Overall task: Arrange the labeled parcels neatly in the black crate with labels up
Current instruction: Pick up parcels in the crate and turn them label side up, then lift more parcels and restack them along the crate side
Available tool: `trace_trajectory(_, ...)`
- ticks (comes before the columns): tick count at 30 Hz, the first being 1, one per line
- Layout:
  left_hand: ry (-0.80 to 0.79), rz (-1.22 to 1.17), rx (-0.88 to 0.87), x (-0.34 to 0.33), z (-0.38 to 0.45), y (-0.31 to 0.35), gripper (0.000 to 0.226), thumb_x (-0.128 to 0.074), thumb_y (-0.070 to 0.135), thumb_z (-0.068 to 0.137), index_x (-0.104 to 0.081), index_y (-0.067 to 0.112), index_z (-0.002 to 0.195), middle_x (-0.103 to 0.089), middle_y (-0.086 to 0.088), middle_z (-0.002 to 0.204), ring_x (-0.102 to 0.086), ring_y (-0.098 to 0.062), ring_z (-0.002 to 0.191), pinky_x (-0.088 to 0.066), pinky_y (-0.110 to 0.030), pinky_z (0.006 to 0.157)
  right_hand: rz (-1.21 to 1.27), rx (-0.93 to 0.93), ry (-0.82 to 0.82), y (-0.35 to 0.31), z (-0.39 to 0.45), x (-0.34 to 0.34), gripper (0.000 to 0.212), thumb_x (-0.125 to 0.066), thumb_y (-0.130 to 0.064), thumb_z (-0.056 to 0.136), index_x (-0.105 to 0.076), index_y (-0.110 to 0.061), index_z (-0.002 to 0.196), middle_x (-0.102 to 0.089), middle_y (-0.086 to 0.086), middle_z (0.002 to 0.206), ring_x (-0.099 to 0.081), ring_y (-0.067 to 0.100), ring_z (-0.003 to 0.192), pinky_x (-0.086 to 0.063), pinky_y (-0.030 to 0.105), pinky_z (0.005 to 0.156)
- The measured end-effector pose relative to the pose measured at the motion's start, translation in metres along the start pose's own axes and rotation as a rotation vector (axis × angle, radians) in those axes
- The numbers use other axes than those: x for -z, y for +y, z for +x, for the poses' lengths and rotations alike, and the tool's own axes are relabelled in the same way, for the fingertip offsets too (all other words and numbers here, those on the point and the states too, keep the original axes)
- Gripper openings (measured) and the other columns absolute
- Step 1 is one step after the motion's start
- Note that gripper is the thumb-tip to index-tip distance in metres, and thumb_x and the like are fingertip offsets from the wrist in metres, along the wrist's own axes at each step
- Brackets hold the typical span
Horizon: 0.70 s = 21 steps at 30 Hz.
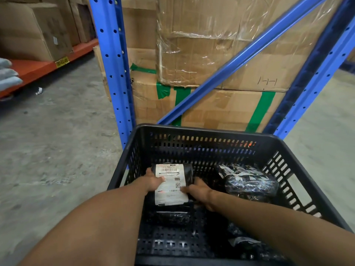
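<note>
A black slotted crate (201, 132) stands on the floor in front of me. Inside it, at the back left, lies a black parcel with a white shipping label (171, 184) facing up. My left hand (151, 181) grips its left edge with the thumb on the label. My right hand (199, 191) holds its right edge, fingers touching the label's lower right. A second black wrapped parcel (249, 181) lies at the back right, crumpled and tilted. Another dark parcel (171, 217) sits just under the labeled one, and one more (247, 244) lies at the front right.
Blue rack uprights (113, 64) and a diagonal brace (240, 60) stand right behind the crate, with taped cardboard boxes (211, 45) inside the rack. An orange shelf beam (48, 64) with boxes runs at the left. Bare concrete floor (57, 141) lies to the left.
</note>
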<state>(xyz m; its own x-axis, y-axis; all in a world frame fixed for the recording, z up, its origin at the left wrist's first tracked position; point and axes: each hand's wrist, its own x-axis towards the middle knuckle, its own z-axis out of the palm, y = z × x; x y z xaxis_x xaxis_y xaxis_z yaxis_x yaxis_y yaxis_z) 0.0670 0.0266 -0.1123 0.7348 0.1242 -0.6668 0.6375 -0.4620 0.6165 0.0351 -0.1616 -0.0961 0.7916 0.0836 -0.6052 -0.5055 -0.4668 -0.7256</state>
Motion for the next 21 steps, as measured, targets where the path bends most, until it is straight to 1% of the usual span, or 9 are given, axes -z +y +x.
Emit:
trace_trajectory(3, -0.061, -0.031, 0.026, 0.004, -0.001, -0.002, 0.092, -0.057, 0.038, 0.097, 0.009, 0.024, 0.160, -0.016, -0.008, 0.167, -0.016, -0.031, 0.154, -0.015, -0.047, 0.125, -0.001, -0.032, 0.019, 0.001, 0.008, 0.006, 0.040, -0.062, -0.022, 0.095, -0.042, -0.015, 0.129, -0.064, 0.011, 0.127, -0.069, 0.028, 0.106, -0.062, 0.047, 0.074)
trace_trajectory(6, -0.054, -0.053, 0.015, 0.005, 0.001, -0.003, 0.091, -0.058, 0.037, 0.097, 0.008, 0.025, 0.160, -0.017, -0.007, 0.167, -0.017, -0.030, 0.154, -0.015, -0.047, 0.124, -0.067, -0.043, -0.011, -0.001, 0.012, 0.011, 0.045, -0.063, -0.026, 0.095, -0.040, -0.013, 0.132, -0.063, 0.015, 0.129, -0.068, 0.028, 0.102, -0.061, 0.042, 0.068)
trace_trajectory(8, -0.013, -0.046, -0.012, 0.004, -0.001, -0.002, 0.088, -0.060, 0.034, 0.096, -0.002, 0.023, 0.160, -0.027, -0.009, 0.164, -0.027, -0.031, 0.150, -0.022, -0.045, 0.123, -0.154, -0.046, -0.032, -0.005, 0.011, 0.013, 0.047, -0.062, -0.028, 0.096, -0.041, -0.011, 0.135, -0.063, 0.016, 0.130, -0.067, 0.027, 0.102, -0.061, 0.042, 0.071)
trace_trajectory(11, 0.117, -0.014, -0.071, -0.001, -0.010, 0.005, 0.075, -0.068, 0.029, 0.090, -0.029, 0.018, 0.153, -0.042, -0.011, 0.154, -0.045, -0.031, 0.139, -0.034, -0.041, 0.118, -0.245, -0.017, -0.009, -0.014, 0.004, 0.014, 0.059, -0.062, -0.028, 0.094, -0.031, -0.008, 0.141, -0.059, 0.016, 0.134, -0.064, 0.030, 0.112, -0.058, 0.039, 0.076)
trace_trajectory(13, 0.229, 0.019, -0.118, -0.004, -0.021, 0.018, 0.075, -0.068, 0.027, 0.089, -0.030, 0.021, 0.153, -0.032, -0.012, 0.155, -0.042, -0.033, 0.139, -0.033, -0.039, 0.119, -0.233, 0.040, 0.056, -0.020, -0.002, 0.020, 0.056, -0.059, -0.020, 0.093, -0.028, -0.009, 0.138, -0.060, 0.015, 0.119, -0.059, 0.030, 0.108, -0.052, 0.041, 0.082)
trace_trajectory(15, 0.303, 0.061, -0.209, -0.008, -0.031, 0.035, 0.067, -0.067, 0.023, 0.089, -0.038, 0.022, 0.150, -0.035, -0.012, 0.151, -0.042, -0.032, 0.137, -0.035, -0.038, 0.117, -0.226, 0.156, 0.147, -0.028, -0.010, 0.034, 0.032, -0.051, -0.009, 0.092, -0.032, -0.012, 0.117, -0.053, 0.007, 0.091, -0.054, 0.027, 0.091, -0.047, 0.041, 0.079)
trace_trajectory(18, 0.250, -0.064, -0.349, -0.018, -0.039, 0.067, 0.032, -0.067, 0.011, 0.089, -0.066, 0.016, 0.121, -0.062, -0.007, 0.124, -0.059, -0.022, 0.112, -0.046, -0.028, 0.104, -0.477, 0.350, 0.305, -0.047, -0.033, 0.067, 0.021, -0.047, -0.007, 0.088, -0.041, -0.011, 0.108, -0.057, 0.008, 0.090, -0.056, 0.031, 0.086, -0.046, 0.041, 0.078)
trace_trajectory(20, 0.140, -0.174, -0.358, -0.028, -0.045, 0.086, 0.020, -0.063, 0.003, 0.091, -0.069, 0.016, 0.105, -0.067, -0.010, 0.106, -0.061, -0.018, 0.082, -0.055, -0.030, 0.081, -0.678, 0.340, 0.392, -0.053, -0.042, 0.092, 0.023, -0.050, -0.013, 0.086, -0.044, -0.015, 0.109, -0.059, 0.008, 0.096, -0.055, 0.032, 0.091, -0.044, 0.043, 0.086)
trace_trajectory(21, 0.066, -0.187, -0.339, -0.035, -0.047, 0.095, 0.020, -0.060, 0.003, 0.093, -0.066, 0.017, 0.104, -0.067, -0.011, 0.102, -0.060, -0.018, 0.071, -0.057, -0.033, 0.071, -0.704, 0.287, 0.393, -0.051, -0.044, 0.105, 0.025, -0.051, -0.014, 0.085, -0.045, -0.016, 0.109, -0.059, 0.008, 0.100, -0.054, 0.031, 0.096, -0.043, 0.043, 0.089)
